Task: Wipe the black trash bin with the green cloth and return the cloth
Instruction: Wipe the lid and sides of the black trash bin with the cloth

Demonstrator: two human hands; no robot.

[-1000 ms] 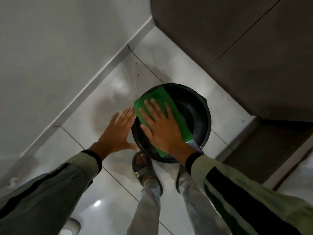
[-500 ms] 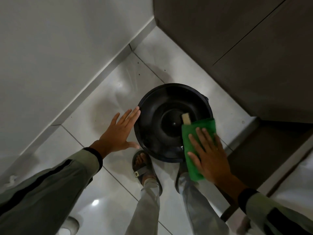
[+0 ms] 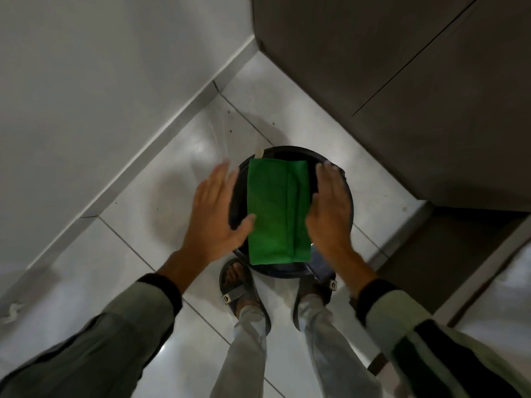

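Observation:
The round black trash bin [image 3: 288, 151] stands on the tiled floor just ahead of my feet. The green cloth [image 3: 274, 211], folded into a rectangle, lies flat across the bin's top and hides most of the inside. My left hand [image 3: 215, 211] is spread at the bin's left side, its thumb touching the cloth's left edge. My right hand [image 3: 327, 211] hovers flat over the bin's right rim, alongside the cloth's right edge. Neither hand grips the cloth. A small pale tag [image 3: 259, 153] sticks out at the cloth's far left corner.
A white wall with a baseboard [image 3: 161, 139] runs diagonally on the left. Dark cabinet fronts [image 3: 402, 96] close off the right, with a lower plinth [image 3: 448, 248] beside the bin. My sandalled feet [image 3: 238, 285] stand on glossy white tiles against the bin's near edge.
My right hand swept the cloth from the bin's left rim to its right rim, and now the cloth lies across the top. Both hands now flank it.

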